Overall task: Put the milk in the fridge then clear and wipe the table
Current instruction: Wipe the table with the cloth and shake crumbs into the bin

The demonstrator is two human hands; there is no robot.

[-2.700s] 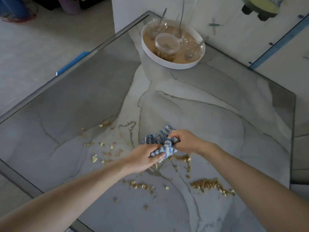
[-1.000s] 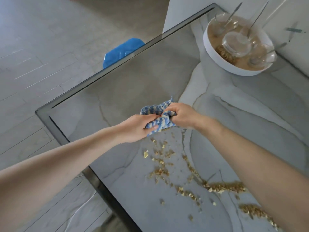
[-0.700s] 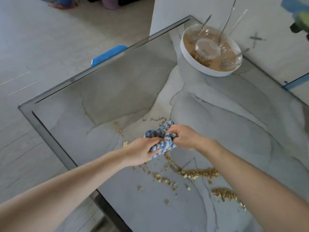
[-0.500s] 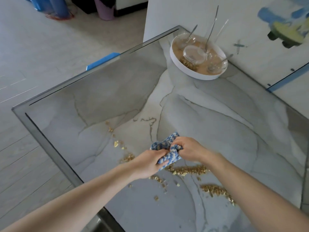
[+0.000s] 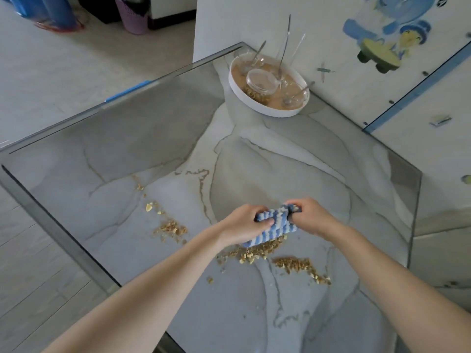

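Cloth (image 5: pixel 274 226) is gripped between left hand (image 5: pixel 244 224) and right hand (image 5: pixel 312 216), fingers curled, above crumbs (image 5: pixel 257 250) near the table (image 5: pixel 280 159) front edge; tray (image 5: pixel 267 84) at far corner.

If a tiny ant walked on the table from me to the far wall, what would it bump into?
Crumb piles → striped cloth, gripped by left hand and right hand → white tray of glass bowls.

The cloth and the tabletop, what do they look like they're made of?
Cloth: soft textile, likely microfibre or cotton; its ribbed blue-and-white pile bunches into folds. Tabletop: stone-look slab, marble or printed ceramic, possibly under glass; grey veining, glossy reflections.
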